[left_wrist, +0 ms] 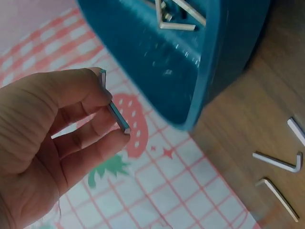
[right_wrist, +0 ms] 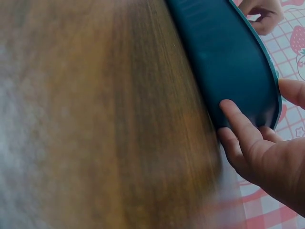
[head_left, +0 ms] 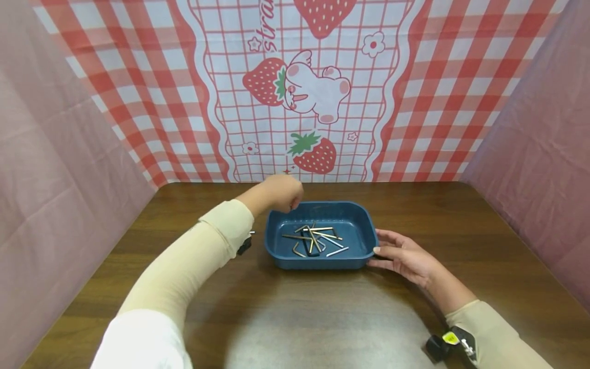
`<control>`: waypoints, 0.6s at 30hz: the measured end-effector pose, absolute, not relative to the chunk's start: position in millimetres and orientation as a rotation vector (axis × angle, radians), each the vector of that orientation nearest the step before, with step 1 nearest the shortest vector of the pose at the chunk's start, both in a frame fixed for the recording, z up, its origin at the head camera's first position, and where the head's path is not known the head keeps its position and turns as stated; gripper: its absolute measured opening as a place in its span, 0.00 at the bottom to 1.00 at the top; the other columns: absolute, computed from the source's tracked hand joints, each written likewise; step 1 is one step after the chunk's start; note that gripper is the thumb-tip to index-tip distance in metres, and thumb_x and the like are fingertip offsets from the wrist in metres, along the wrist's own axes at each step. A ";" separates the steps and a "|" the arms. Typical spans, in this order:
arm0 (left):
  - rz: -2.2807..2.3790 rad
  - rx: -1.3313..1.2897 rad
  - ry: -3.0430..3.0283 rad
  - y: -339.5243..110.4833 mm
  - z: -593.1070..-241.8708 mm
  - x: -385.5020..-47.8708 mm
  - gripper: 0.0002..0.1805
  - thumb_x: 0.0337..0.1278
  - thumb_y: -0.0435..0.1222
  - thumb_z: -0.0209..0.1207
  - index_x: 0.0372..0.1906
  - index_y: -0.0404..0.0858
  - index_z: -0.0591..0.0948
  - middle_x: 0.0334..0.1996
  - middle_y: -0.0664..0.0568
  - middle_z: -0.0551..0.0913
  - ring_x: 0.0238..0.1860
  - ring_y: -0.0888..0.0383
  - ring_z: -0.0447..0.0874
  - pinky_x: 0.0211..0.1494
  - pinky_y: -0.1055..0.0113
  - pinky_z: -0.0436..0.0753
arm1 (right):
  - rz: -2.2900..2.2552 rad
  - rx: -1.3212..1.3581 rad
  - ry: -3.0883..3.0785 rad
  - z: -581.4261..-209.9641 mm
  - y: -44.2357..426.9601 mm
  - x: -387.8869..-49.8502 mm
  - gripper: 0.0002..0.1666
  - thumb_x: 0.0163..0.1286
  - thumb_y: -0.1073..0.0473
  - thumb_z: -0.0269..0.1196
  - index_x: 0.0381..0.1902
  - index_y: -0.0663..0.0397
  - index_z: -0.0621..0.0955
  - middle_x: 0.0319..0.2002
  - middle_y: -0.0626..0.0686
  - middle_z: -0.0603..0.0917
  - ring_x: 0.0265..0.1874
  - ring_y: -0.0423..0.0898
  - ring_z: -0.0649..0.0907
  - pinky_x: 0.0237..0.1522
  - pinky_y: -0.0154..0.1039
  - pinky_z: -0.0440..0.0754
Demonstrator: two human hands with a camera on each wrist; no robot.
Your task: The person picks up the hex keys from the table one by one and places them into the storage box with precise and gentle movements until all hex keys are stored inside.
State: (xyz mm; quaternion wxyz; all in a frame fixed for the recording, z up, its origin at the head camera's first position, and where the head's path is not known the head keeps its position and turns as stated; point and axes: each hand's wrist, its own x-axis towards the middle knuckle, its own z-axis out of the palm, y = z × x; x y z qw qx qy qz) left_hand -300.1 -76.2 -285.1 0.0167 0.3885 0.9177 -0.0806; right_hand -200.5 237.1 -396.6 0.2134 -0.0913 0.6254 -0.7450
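In the left wrist view my left hand (left_wrist: 62, 114) pinches a small hex key (left_wrist: 118, 116) between thumb and fingertips. In the head view that hand (head_left: 281, 192) is above the left back corner of a blue rectangular tray (head_left: 322, 263), and its key is mostly hidden. Inside the tray lie several silver and brass-coloured hex keys (head_left: 338, 251), along with a dark rectangular frame (head_left: 313, 254). At the tray's right end my right hand (head_left: 410, 259) holds it, thumb at the rim and fingers along the outer wall (right_wrist: 243, 71).
Beside the tray's left end, a bent hex key (left_wrist: 276, 163) and two others lie on the brown wooden table (head_left: 295, 318). A strawberry-print cloth (head_left: 415, 102) hangs behind the table. Pink cloths (head_left: 69, 154) stand at both sides.
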 end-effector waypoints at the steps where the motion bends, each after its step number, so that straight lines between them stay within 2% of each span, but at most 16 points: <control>1: -0.259 1.226 2.827 -72.2 -286.8 -299.8 0.12 0.38 0.24 0.60 0.21 0.46 0.83 0.24 0.60 0.82 0.29 0.59 0.78 0.31 0.64 0.80 | -2.070 -0.255 1.734 -396.6 236.9 -200.6 0.43 0.70 0.70 0.56 0.73 0.72 0.45 0.67 0.74 0.55 0.49 0.52 0.82 0.53 0.53 0.77; 8: -0.378 1.349 2.704 -41.9 -303.3 -299.3 0.12 0.42 0.26 0.61 0.18 0.48 0.79 0.21 0.62 0.79 0.26 0.62 0.75 0.30 0.68 0.76 | -2.073 -0.275 1.730 -397.0 237.1 -202.2 0.43 0.70 0.70 0.56 0.73 0.73 0.45 0.65 0.70 0.60 0.49 0.52 0.82 0.53 0.54 0.77; 13: -0.434 1.432 2.617 -18.1 -316.9 -301.3 0.12 0.47 0.28 0.61 0.18 0.48 0.77 0.21 0.61 0.77 0.25 0.61 0.71 0.28 0.68 0.71 | -2.057 -0.283 1.741 -397.6 238.7 -202.1 0.43 0.71 0.69 0.56 0.73 0.72 0.45 0.66 0.71 0.58 0.51 0.53 0.81 0.54 0.54 0.77; 18: -0.398 1.533 2.550 1.2 -327.5 -303.6 0.11 0.44 0.28 0.62 0.18 0.48 0.79 0.20 0.62 0.76 0.25 0.63 0.70 0.27 0.69 0.69 | -2.029 -0.284 1.756 -397.7 239.0 -202.2 0.43 0.72 0.68 0.55 0.74 0.71 0.45 0.68 0.71 0.56 0.53 0.54 0.81 0.54 0.54 0.76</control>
